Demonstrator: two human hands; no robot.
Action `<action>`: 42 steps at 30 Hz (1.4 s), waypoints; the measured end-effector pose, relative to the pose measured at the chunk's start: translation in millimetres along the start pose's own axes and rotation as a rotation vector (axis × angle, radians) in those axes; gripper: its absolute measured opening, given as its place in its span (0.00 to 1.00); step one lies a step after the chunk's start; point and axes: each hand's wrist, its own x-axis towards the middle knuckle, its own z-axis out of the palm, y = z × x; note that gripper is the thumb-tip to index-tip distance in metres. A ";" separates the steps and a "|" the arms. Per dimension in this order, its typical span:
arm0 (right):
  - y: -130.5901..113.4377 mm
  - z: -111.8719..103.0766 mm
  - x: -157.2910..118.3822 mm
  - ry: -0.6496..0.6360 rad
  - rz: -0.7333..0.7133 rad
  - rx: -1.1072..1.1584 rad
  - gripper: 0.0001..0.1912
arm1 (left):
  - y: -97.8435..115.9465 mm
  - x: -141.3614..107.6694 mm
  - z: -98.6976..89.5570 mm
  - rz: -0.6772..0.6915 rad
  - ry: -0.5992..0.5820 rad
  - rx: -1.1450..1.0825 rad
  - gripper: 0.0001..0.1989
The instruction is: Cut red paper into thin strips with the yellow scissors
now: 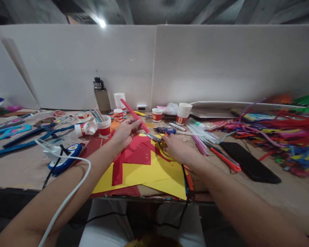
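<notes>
My left hand [127,133] is closed on a narrow red paper strip [132,112], which slants from upper left down to the right. In my right hand [173,145] is a pair of scissors [154,138] with yellow handles, its blades pointing left at the strip's lower end. Whether the blades touch the strip I cannot tell. Below both hands lie red paper [139,154] and more red strips [117,173] on sheets of yellow paper [167,176].
Paper cups [103,128] and a bottle [102,97] stand behind. A power strip [67,159] with a white cable is at left. To the right lie an orange box cutter [225,159], a black phone [249,163] and a heap of colourful pipe cleaners [285,133].
</notes>
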 end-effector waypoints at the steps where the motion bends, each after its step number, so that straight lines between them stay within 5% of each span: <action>1: -1.3 2.1 0.3 0.002 0.001 0.002 0.16 | 0.4 0.1 0.0 0.008 -0.013 -0.009 0.11; 8: 8.4 -9.4 4.1 0.196 0.017 0.114 0.23 | 12.3 2.6 -5.0 0.136 -0.122 -0.040 0.13; 14: 16.9 -16.8 9.5 0.398 -0.161 0.569 0.29 | 19.2 2.1 -6.6 0.166 -0.148 -0.083 0.13; 18: 9.2 -18.8 3.0 0.364 -0.163 0.747 0.34 | 20.9 1.9 -5.9 0.136 -0.128 -0.134 0.12; 25: -3.7 -30.1 -9.1 0.167 -0.125 0.902 0.11 | 27.5 3.6 -6.4 0.106 -0.085 -0.175 0.11; 33: -10.8 -34.2 -19.1 -0.080 -0.133 0.996 0.15 | 24.1 5.1 -6.7 0.135 -0.001 -0.205 0.10; 42: -19.4 -37.9 -21.7 -0.088 -0.135 0.986 0.15 | 18.7 2.7 -1.0 0.125 0.008 -0.217 0.05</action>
